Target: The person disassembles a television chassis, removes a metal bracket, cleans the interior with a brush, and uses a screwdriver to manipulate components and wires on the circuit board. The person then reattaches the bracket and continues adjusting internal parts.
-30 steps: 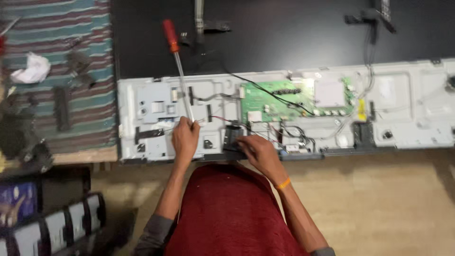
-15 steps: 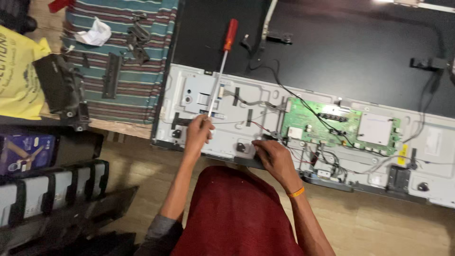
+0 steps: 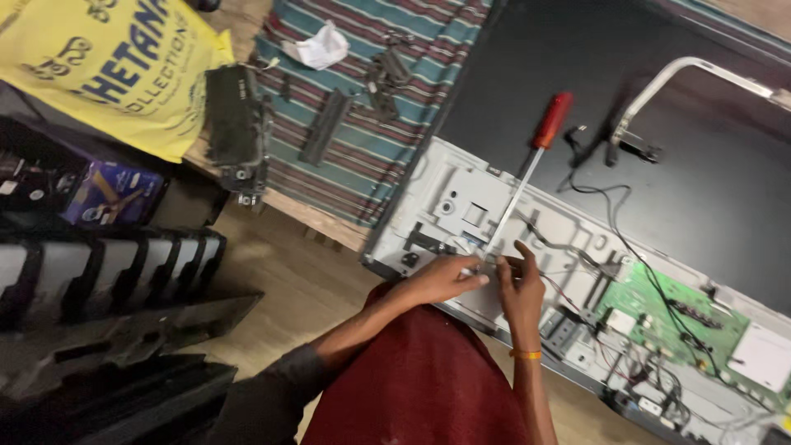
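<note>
Screwdriver [image 3: 527, 177], red handle toward 1 o'clock, shaft slanting down to the grey metal chassis [image 3: 461, 198], its tip pinched by the left hand [image 3: 441, 280], fingers closed on it, apparently to steady it. Right hand [image 3: 521, 284] touches alongside, fingertips together at the tip. Green circuit board [image 3: 667, 309] at 3 o'clock; striped cloth [image 3: 362, 124] at 11 o'clock.
</note>
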